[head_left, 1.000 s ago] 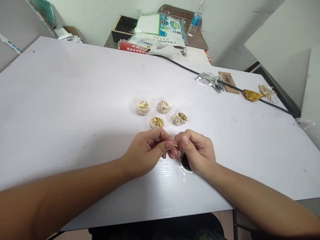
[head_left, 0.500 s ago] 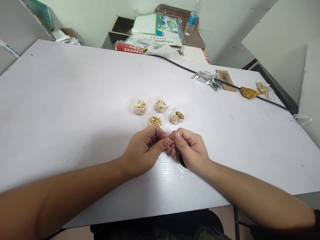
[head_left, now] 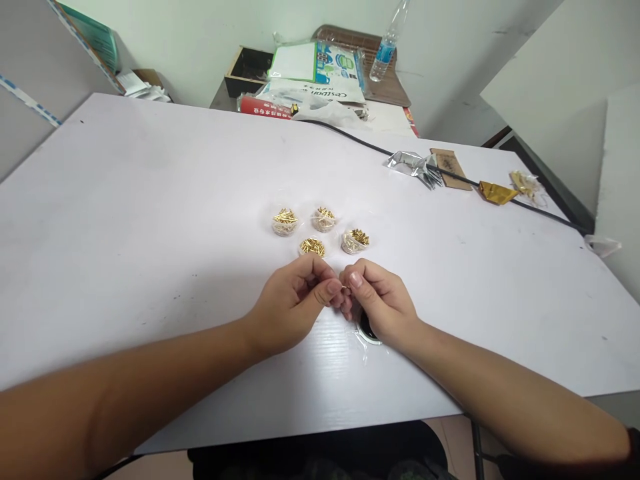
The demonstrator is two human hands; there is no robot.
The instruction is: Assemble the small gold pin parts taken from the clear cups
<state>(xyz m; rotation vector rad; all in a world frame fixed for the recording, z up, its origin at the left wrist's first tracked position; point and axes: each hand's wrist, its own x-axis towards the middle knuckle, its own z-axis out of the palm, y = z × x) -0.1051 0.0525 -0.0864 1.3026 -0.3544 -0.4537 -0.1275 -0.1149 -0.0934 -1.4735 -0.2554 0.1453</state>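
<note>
My left hand (head_left: 296,300) and my right hand (head_left: 383,297) meet low over the white table (head_left: 150,200), fingertips almost touching. Each is closed in a pinch, and a tiny gold pin (head_left: 345,287) spans the gap between them. Just beyond my fingers stand several small clear cups of gold metal pieces: the left cup (head_left: 285,222), the back cup (head_left: 324,219), the right cup (head_left: 355,241) and the front cup (head_left: 312,247). Partly hidden under my right hand is a round dark dish (head_left: 369,328) with a pale rim.
A black cable (head_left: 350,138) crosses the back right, by silver foil (head_left: 413,165), brown cardboard (head_left: 451,169) and gold foil (head_left: 497,193). Behind the table are a black box (head_left: 249,70), plastic packages (head_left: 340,67) and a water bottle (head_left: 384,53).
The whole view has shifted slightly, with the table and cups appearing a little lower. Both hands keep nearly the same pinch, and slightly more of the pin shows between them.
</note>
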